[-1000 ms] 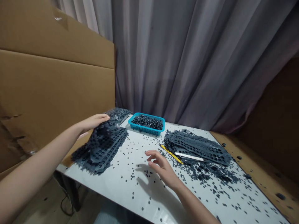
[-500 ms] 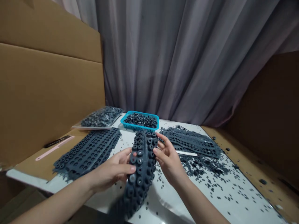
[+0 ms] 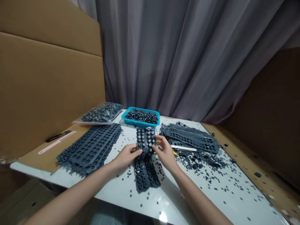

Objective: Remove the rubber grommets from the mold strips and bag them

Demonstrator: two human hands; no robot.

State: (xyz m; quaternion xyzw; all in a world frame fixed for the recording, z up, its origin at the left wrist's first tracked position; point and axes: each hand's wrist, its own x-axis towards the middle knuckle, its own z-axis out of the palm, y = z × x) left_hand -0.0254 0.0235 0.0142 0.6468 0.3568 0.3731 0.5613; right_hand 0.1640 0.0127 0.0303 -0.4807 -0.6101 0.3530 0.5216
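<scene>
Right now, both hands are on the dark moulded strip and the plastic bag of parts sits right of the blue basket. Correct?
No: the head view shows the plastic bag left of the blue basket. The left hand and right hand are on the dark moulded strip, as you said.

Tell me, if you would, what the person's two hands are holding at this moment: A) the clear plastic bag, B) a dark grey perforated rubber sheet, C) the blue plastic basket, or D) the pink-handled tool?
B. The left hand and the right hand both grip the dark grey perforated rubber sheet at its middle.
</scene>
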